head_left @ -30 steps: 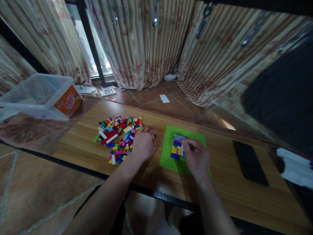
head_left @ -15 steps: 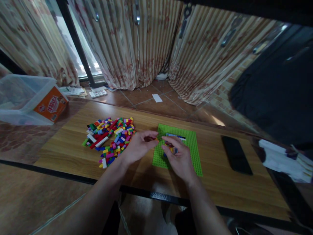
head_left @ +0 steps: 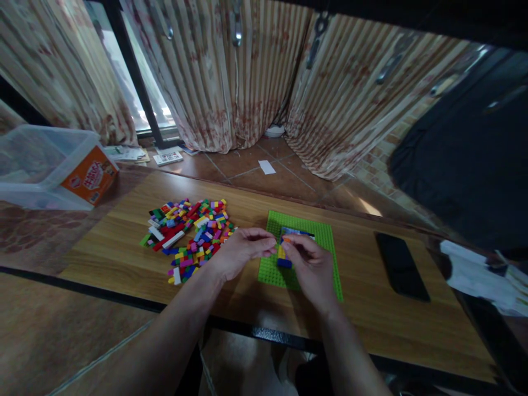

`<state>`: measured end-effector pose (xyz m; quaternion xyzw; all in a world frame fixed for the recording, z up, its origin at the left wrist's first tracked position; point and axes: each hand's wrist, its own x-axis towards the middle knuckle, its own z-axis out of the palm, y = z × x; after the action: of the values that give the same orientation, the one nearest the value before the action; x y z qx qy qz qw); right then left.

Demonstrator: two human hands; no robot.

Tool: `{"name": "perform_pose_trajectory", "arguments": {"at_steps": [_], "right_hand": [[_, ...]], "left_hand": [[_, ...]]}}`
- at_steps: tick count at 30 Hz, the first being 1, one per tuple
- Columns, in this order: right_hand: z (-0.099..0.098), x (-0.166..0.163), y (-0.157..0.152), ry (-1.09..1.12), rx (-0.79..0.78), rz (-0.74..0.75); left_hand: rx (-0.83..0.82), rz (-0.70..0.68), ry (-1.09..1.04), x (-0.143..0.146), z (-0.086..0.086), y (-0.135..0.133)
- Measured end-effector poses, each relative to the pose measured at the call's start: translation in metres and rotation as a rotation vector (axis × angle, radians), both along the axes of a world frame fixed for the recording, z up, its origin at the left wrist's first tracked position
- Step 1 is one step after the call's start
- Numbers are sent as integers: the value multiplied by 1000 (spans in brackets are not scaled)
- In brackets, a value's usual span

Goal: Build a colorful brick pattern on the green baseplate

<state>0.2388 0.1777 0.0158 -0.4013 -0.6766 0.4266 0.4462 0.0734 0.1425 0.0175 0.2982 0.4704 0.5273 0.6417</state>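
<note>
My left hand (head_left: 245,251) is closed in a pinch over the left edge of the green baseplate (head_left: 334,269). Whatever its fingertips may hold is too small to make out. Opposite it, my right hand (head_left: 311,267) pinches a small orange toy brick (head_left: 286,240) between thumb and fingers. Below those fingertips, a group of blue and yellow bricks (head_left: 284,262) shows on the baseplate, partly covered by my right hand. Behind it lies a row of bluish, black and white bricks (head_left: 295,230), also partly hidden.
A loose pile of multicoloured bricks (head_left: 193,234) covers the wooden table (head_left: 124,242) left of my hands. A black phone (head_left: 402,267) lies to the right, with white papers (head_left: 466,269) beyond. A clear plastic bin (head_left: 49,165) with an orange label stands at far left.
My hands have moved slightly apart. The orange brick, earlier near my left fingertips, now shows at my right fingertips. More of the blue and yellow bricks is uncovered. The view has shifted slightly.
</note>
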Motion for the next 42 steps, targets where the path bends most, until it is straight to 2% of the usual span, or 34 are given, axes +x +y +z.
{"name": "perform_pose_trajectory", "arguments": {"at_steps": [6, 16, 24, 29, 32, 37, 42], "right_hand": [[4, 19, 14, 136, -79, -176], [-4, 25, 14, 4, -65, -140], [-3, 25, 11, -176, 70, -76], [-10, 19, 10, -355, 305, -43], [-21, 13, 11, -446, 383, -75], [-35, 8, 11, -497, 342, -163], [-39, 8, 13, -465, 272, -190]], "left_hand": [[-56, -74, 234, 0, 2, 1], [-24, -112, 413, 6, -4, 4], [-8, -122, 441, 6, -9, 5], [18, -138, 438, 5, -9, 4], [40, -150, 452, 4, -11, 4], [95, -197, 543, 2, -19, 3], [218, -273, 690, 1, -19, 3]]}}
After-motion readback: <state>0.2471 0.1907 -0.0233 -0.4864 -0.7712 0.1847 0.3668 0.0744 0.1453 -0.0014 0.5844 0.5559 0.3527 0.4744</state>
